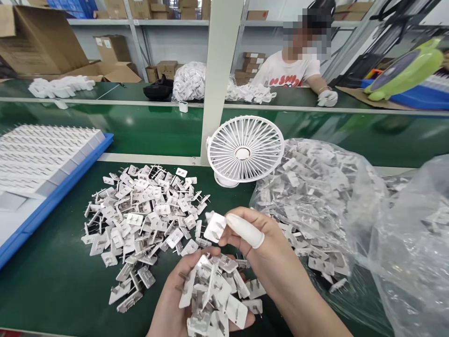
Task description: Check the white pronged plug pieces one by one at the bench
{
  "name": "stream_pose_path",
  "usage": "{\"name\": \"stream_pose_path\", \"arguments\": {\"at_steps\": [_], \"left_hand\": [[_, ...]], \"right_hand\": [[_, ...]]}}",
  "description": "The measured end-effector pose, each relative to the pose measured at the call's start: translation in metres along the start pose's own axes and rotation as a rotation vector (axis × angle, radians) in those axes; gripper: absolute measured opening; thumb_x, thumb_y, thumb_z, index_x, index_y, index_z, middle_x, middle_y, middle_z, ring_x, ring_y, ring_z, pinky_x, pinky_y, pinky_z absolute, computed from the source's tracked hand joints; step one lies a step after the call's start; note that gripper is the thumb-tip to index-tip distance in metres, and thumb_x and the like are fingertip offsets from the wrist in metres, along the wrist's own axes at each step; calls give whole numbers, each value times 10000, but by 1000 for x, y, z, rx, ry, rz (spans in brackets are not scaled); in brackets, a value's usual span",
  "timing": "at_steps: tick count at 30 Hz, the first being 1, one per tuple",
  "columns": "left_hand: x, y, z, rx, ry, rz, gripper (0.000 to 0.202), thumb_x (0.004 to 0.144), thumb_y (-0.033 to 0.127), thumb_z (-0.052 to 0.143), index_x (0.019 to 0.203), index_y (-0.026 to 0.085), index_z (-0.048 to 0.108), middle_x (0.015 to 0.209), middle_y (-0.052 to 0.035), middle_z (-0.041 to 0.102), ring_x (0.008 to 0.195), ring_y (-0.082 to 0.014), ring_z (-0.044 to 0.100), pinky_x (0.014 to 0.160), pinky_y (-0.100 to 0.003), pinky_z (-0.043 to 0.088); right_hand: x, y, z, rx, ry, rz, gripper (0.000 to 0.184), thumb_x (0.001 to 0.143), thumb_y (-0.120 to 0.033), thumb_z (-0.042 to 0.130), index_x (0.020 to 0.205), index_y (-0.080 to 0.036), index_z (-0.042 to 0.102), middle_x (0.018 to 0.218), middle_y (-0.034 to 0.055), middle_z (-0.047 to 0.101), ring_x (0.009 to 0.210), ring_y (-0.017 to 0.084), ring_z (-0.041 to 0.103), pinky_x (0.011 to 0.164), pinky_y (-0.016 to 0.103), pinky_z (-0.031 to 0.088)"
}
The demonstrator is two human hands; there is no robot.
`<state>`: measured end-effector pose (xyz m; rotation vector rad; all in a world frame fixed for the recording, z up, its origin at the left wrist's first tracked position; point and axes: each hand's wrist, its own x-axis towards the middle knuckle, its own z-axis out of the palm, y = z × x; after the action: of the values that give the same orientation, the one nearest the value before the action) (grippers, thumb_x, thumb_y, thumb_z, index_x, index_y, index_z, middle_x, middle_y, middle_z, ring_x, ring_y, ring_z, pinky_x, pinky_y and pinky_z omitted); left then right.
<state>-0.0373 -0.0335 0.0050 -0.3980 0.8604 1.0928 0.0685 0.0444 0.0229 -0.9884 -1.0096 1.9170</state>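
- The right hand (pixel 266 248) has one small white plug piece (pixel 215 227) pinched between thumb and forefinger, and there's a white rubber finger cot (pixel 245 232) on that fingertip. Grip is closed tight on just that one piece, held up a little above the other hand.
- The left hand (pixel 182 304) is palm up and cupped, loosely cradling a whole handful of plug pieces (pixel 217 295), white plates with metal prongs sticking out every which way. Fingers only half curled, more a scoop than a squeeze.
- Just to the left of both hands, a big loose pile of plug pieces (pixel 143 220) is spread over the green mat (pixel 52 285).
- On the right, clear plastic bags (pixel 329 206) stuffed with more of them, touching the right wrist area.
- Right behind the hands stands a small white desk fan (pixel 244 150), at the foot of a white post (pixel 219 79).
- Far left, a blue tray (pixel 52 199) carries white slotted racks (pixel 42 154).
- Beyond that runs a green conveyor belt (pixel 147 128) with one lone white part sitting on it.
- Across the belt a person in a white shirt (pixel 286 70) rests a gloved hand (pixel 327 98) on the far bench, next to heaps of white parts (pixel 191 82).
- Cardboard boxes (pixel 38 40) on shelves at the back, and a green fan (pixel 407 70) at far right.
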Motion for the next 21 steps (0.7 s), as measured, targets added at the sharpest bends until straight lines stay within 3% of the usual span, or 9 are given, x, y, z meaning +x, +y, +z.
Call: {"name": "stream_pose_path", "arguments": {"at_steps": [5,8,11,14,18,21], "left_hand": [[2,1,-11,10,-79,-32,180,840,211,558,831,128,718,844,-126,746,800,-335,687,777,-578,509],[4,1,-21,29,-190,-37,146,822,225,594,833,150,720,849,-90,745,832,-294,683,825,-485,499],[7,1,-29,43,-297,-60,151,812,270,605,861,169,707,904,-76,729,932,-313,656,870,-469,459],[8,0,-34,43,-302,-91,188,833,310,577,893,177,695,912,-74,720,940,-315,648,870,-464,443],[10,-3,-36,8,-284,-98,203,857,301,541,890,170,693,878,-65,722,873,-287,661,812,-427,458],[8,-5,-34,-53,-281,-95,224,863,293,520,875,153,694,903,-77,725,846,-271,661,744,-398,472]], "right_hand": [[-2,-2,2,130,-3,73,225,638,-332,803,570,-159,676,560,-8,643,523,84,581,547,202,512],[-4,-2,1,151,5,92,224,633,-331,811,567,-162,680,555,-13,643,526,80,593,562,195,517],[-6,-1,0,164,1,97,214,642,-331,811,581,-168,687,559,-20,645,538,75,609,589,184,519],[-7,-2,-3,153,-12,88,200,656,-337,804,603,-177,696,572,-21,652,550,72,616,603,180,521],[5,-10,-1,45,81,-86,166,697,-336,764,643,-200,684,642,-21,669,615,85,633,685,214,545],[24,-16,9,-342,92,-239,200,869,-350,555,822,-194,669,836,22,698,708,112,666,740,267,555]]}}
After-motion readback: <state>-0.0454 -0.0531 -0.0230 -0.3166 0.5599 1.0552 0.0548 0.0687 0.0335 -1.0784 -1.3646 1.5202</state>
